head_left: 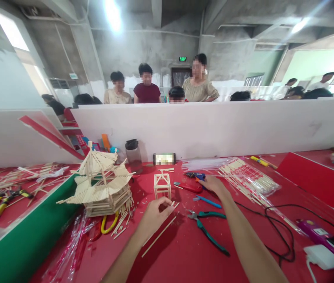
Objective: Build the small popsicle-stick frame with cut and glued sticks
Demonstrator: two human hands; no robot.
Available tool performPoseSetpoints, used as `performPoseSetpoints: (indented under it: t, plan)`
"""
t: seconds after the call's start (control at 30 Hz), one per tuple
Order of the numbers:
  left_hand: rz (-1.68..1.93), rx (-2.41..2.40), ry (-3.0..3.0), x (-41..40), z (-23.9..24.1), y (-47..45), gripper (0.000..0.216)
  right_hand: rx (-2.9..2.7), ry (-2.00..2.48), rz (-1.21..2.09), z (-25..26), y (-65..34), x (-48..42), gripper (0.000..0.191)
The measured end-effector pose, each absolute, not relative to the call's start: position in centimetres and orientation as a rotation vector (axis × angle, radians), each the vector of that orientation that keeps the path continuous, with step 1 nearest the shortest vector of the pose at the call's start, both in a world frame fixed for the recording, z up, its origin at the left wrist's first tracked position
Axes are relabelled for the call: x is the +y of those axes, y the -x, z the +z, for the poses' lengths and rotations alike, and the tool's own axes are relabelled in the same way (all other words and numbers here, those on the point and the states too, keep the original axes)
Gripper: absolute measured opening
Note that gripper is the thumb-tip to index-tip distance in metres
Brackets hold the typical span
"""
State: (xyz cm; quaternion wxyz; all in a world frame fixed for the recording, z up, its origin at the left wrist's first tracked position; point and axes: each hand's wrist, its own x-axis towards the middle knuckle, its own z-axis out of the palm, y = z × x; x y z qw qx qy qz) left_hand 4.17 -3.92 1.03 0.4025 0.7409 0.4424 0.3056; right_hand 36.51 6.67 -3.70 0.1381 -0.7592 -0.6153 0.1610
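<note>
My left hand [156, 216] is pinched around a short thin wooden stick [176, 205], just in front of a small open frame of sticks [162, 181] that stands upright. A longer stick [158, 237] lies on the table beside this hand. Farther out to the right, my right hand [215, 185] has its fingers closed on the blue-and-black glue gun [195, 175], whose nozzle points left. Close to it lie a red utility knife [188, 186], a blue pen-like tool [209, 201] and green-handled pliers [208, 222].
A pagoda-like stick model [102, 186] stands on the left, near a green board [34, 228]. Behind are a dark bottle [133, 157], a phone [164, 158] and a white partition [214, 125]. Bagged sticks [250, 177], a black cable [292, 236] and a purple tool [316, 232] occupy the right.
</note>
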Motion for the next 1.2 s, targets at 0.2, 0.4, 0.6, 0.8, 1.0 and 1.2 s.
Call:
performPoseSetpoints:
  t: [0.2, 0.4, 0.6, 0.8, 1.0, 1.2]
  plan:
    - [0.841, 1.176, -1.949, -4.1, -0.3, -3.8, 0.027, -1.65, 1.967, 0.606, -3.0, -37.2, 5.1, 0.031]
    - [0.833, 1.21, -2.04, -4.6, 0.2, -3.7, 0.028, -1.289, 1.314, 0.966, -2.1, -35.6, 1.9, 0.043]
    - [0.862, 1.215, -2.035, -4.6, -0.1, -3.7, 0.029, -1.429, 1.236, 0.962, -0.8, -33.8, -1.0, 0.044]
    - [0.967, 1.284, -2.003, -4.3, -0.4, -3.5, 0.026, -1.511, 1.256, 0.956, -0.6, -31.7, -3.4, 0.044]
    - [0.985, 1.264, -2.01, -4.3, 0.7, -3.2, 0.023, -1.535, 1.265, 0.926, -1.4, -30.2, -4.1, 0.043]
    - [0.953, 1.289, -2.053, -4.0, 0.7, -2.9, 0.018, -1.729, 1.316, 0.71, -1.9, -29.8, -3.9, 0.035]
